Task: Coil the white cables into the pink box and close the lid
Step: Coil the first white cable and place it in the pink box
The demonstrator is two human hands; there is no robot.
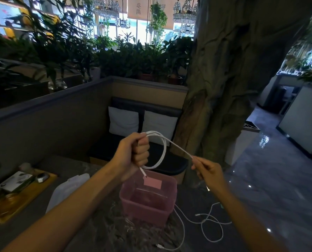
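Note:
My left hand (135, 155) is fisted around loops of a white cable (164, 150), held up above the pink box (147, 201). One plug end dangles below the fist, just over the box's far rim. My right hand (208, 170) pinches the same cable's free run, which stretches taut from the coil down to the right. The pink box stands open on the dark marble table. More white cable (208, 225) lies loose on the table right of the box. A translucent lid (67, 190) lies left of the box, partly hidden by my left forearm.
A yellow tray (25, 194) with small items sits at the table's left edge. Beyond the table are a dark bench with two white cushions (123, 120), a half wall with plants, and a thick tree-trunk pillar (224, 88). Glossy floor spreads to the right.

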